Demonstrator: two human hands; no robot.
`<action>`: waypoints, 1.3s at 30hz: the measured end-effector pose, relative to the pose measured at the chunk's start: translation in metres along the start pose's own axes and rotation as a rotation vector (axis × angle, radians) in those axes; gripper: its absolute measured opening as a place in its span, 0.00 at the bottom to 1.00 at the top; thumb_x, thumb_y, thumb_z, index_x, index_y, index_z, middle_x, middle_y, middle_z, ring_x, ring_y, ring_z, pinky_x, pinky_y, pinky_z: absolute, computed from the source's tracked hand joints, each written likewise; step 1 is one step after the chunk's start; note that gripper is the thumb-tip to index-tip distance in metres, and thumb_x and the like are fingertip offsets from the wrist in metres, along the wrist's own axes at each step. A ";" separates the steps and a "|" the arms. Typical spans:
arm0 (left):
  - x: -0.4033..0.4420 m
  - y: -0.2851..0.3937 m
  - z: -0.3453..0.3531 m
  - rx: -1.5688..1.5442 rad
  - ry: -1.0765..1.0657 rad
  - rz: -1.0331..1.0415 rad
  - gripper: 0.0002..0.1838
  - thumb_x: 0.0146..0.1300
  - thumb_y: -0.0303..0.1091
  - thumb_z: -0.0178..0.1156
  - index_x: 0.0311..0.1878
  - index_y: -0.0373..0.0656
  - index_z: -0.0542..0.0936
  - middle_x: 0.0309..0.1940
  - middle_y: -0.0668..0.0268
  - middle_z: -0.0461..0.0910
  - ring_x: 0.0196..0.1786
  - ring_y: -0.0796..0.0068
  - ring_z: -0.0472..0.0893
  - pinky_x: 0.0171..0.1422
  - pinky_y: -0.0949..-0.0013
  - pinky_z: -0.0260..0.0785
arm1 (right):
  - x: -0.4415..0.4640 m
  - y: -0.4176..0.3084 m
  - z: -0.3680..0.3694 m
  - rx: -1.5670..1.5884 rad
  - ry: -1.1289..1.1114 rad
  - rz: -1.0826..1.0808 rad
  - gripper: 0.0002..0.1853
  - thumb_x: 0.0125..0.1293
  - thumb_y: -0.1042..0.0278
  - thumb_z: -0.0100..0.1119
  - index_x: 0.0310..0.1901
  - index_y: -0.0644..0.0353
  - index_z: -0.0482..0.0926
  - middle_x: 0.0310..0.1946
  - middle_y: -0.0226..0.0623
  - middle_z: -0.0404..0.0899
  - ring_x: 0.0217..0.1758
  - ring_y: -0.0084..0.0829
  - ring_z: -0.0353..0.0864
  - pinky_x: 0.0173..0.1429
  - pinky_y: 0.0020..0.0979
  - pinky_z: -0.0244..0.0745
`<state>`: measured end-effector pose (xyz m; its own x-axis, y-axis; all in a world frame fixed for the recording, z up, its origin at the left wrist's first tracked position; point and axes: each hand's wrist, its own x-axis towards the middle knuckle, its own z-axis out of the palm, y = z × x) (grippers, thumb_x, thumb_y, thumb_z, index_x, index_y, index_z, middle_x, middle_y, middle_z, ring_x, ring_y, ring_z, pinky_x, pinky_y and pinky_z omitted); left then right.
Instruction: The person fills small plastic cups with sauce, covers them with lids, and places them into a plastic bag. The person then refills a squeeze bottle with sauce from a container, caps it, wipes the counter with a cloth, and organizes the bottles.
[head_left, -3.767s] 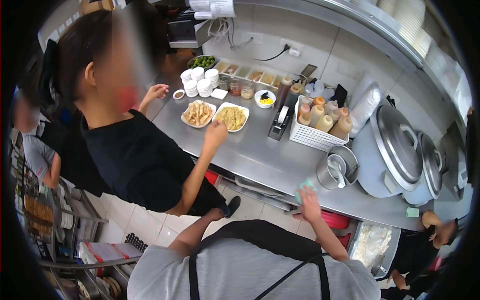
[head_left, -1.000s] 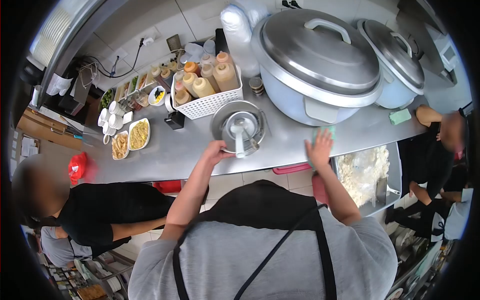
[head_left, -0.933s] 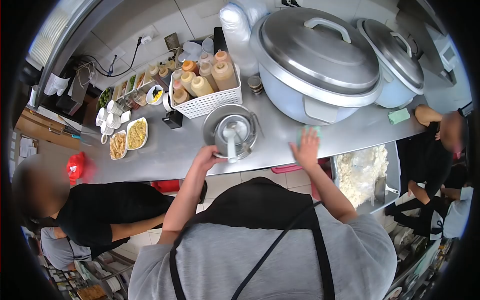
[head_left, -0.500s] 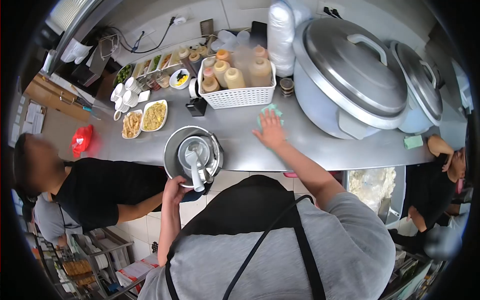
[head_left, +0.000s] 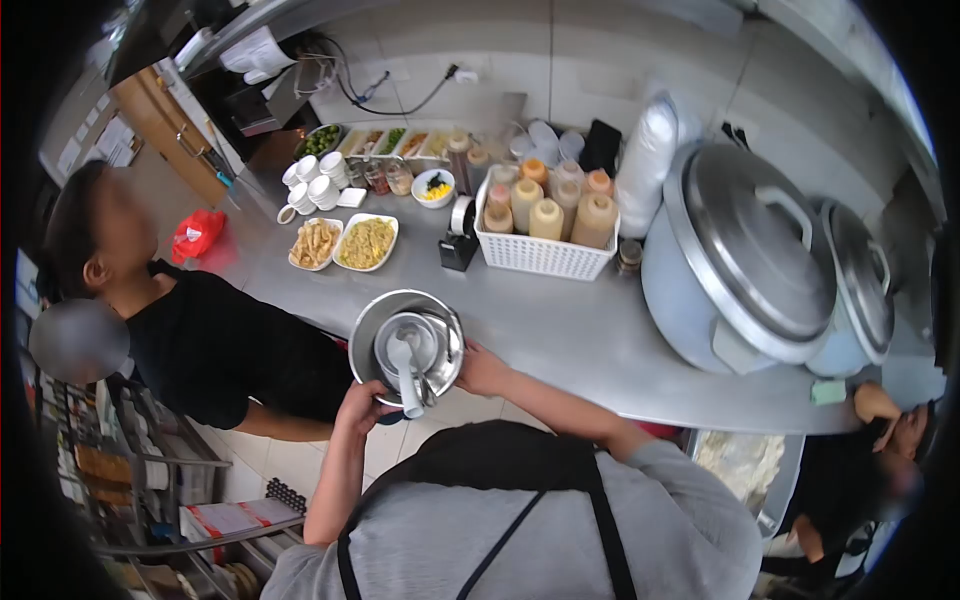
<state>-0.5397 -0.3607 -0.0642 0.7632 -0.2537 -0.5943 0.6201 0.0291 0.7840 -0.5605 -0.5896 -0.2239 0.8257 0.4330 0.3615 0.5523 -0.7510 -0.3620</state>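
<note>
Over the counter's front edge is a round metal pot (head_left: 361, 345). My left hand (head_left: 366, 406) grips its near left rim. On the opposite side, my right hand (head_left: 484, 369) is against the pot's wall, its fingertips partly hidden. Inside the pot sits a smaller metal bowl (head_left: 392, 328). A pale-handled scoop (head_left: 408, 385) leans in it, the handle pointing toward me, with other metal utensils beside it. The green cloth that was under my right hand does not show there; I cannot tell whether my hand holds it.
Beyond stand a white basket of sauce bottles (head_left: 545, 262), a tape dispenser (head_left: 459, 245) and two food trays (head_left: 366, 243). Large lidded cookers (head_left: 700, 290) occupy the right. A person in black (head_left: 240, 340) is close on my left; another (head_left: 850, 490) is at far right.
My right hand has left the green cloth's spot on the counter and come back to the pot's right side. My left hand still holds the pot. The view has shifted.
</note>
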 end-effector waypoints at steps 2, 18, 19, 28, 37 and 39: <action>0.010 -0.003 0.011 0.033 -0.110 -0.013 0.27 0.45 0.18 0.47 0.54 0.32 0.61 0.43 0.51 0.70 0.41 0.55 0.78 0.39 0.53 0.78 | -0.030 0.009 -0.038 -0.150 -0.049 0.131 0.18 0.60 0.57 0.45 0.51 0.50 0.72 0.53 0.41 0.70 0.62 0.39 0.62 0.68 0.45 0.47; 0.102 -0.060 0.178 0.100 -0.519 -0.190 0.33 0.47 0.18 0.45 0.61 0.40 0.53 0.51 0.48 0.65 0.45 0.44 0.75 0.36 0.46 0.76 | -0.356 -0.027 -0.147 -0.404 0.373 1.184 0.25 0.60 0.68 0.47 0.61 0.58 0.61 0.63 0.51 0.55 0.65 0.54 0.52 0.67 0.45 0.49; 0.102 -0.061 0.188 0.115 -0.499 -0.207 0.34 0.47 0.18 0.46 0.61 0.41 0.52 0.51 0.48 0.65 0.46 0.44 0.74 0.36 0.47 0.77 | -0.373 -0.033 -0.146 -0.411 0.376 1.179 0.25 0.60 0.68 0.47 0.61 0.58 0.61 0.63 0.51 0.55 0.65 0.54 0.52 0.67 0.45 0.49; 0.126 -0.081 0.241 0.070 -0.639 -0.124 0.40 0.47 0.24 0.52 0.64 0.47 0.46 0.55 0.50 0.60 0.49 0.46 0.71 0.37 0.51 0.77 | -0.410 -0.064 -0.184 -0.021 0.274 1.523 0.12 0.58 0.69 0.47 0.34 0.72 0.73 0.30 0.59 0.74 0.41 0.52 0.73 0.43 0.39 0.67; 0.071 -0.051 0.158 0.937 -0.790 0.795 0.51 0.46 0.52 0.66 0.68 0.48 0.47 0.67 0.43 0.40 0.67 0.47 0.52 0.64 0.55 0.55 | -0.152 -0.089 -0.205 1.028 0.178 1.021 0.18 0.66 0.62 0.45 0.54 0.62 0.70 0.44 0.32 0.75 0.49 0.25 0.72 0.54 0.25 0.64; 0.026 -0.027 0.147 0.952 -0.712 0.807 0.53 0.43 0.51 0.67 0.68 0.49 0.47 0.66 0.41 0.37 0.67 0.45 0.50 0.64 0.55 0.54 | -0.095 -0.099 -0.202 1.222 0.244 0.902 0.17 0.67 0.66 0.43 0.54 0.62 0.70 0.47 0.34 0.73 0.49 0.25 0.71 0.54 0.25 0.64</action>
<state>-0.5635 -0.5101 -0.0748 0.4127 -0.9093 0.0542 -0.5032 -0.1780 0.8457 -0.7165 -0.6570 -0.0482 0.9554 -0.1077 -0.2748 -0.2505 0.1967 -0.9479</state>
